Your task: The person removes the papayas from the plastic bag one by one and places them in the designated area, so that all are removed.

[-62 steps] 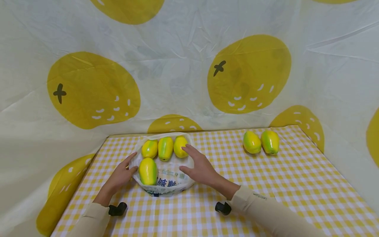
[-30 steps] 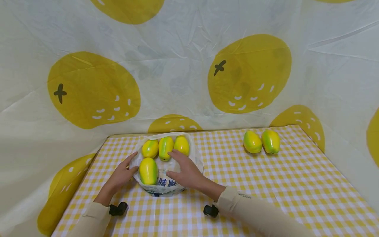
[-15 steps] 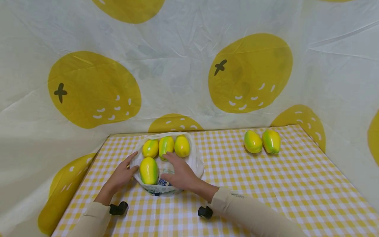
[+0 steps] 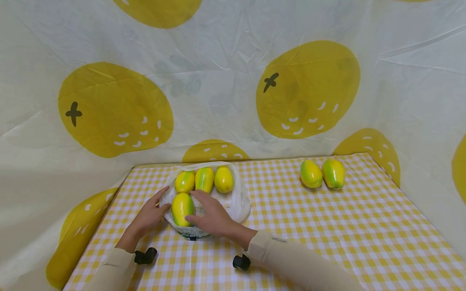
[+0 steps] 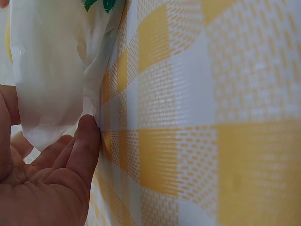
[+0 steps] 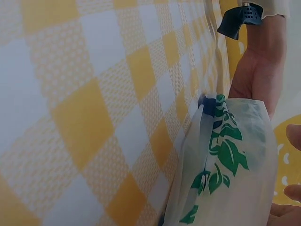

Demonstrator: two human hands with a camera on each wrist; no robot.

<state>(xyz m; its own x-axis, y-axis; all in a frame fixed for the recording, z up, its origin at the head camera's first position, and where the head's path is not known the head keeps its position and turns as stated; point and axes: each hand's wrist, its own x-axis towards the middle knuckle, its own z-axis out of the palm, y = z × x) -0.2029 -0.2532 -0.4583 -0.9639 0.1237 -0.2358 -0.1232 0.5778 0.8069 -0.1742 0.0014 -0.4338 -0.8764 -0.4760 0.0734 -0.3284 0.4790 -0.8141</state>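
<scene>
In the head view, a white plastic bag (image 4: 240, 206) lies with its mouth spread wide on the table. Three yellow-green papayas sit in a row at its back, the middle papaya (image 4: 204, 179) among them. A front papaya (image 4: 182, 210) lies at the bag's left side. My left hand (image 4: 147, 214) rests against the bag's left rim, fingers loosely extended; the left wrist view has its fingers beside the bag film (image 5: 51, 84). Over the bag's inside, my right hand (image 4: 211, 216) is spread, thumb and fingertips right at the front papaya's right side. Its fingertips (image 6: 294, 136) barely show in the right wrist view.
Two more papayas, a left one (image 4: 311, 174) and a right one (image 4: 333, 173), stand side by side at the table's back right. A yellow-and-white checked cloth (image 4: 291, 226) covers the table. Behind it hangs a fruit-print curtain (image 4: 214, 89).
My right hand has moved left across the bag, from the right back papaya to the front papaya. The bag's right rim has slackened outward. The left hand has stayed at the left rim.
</scene>
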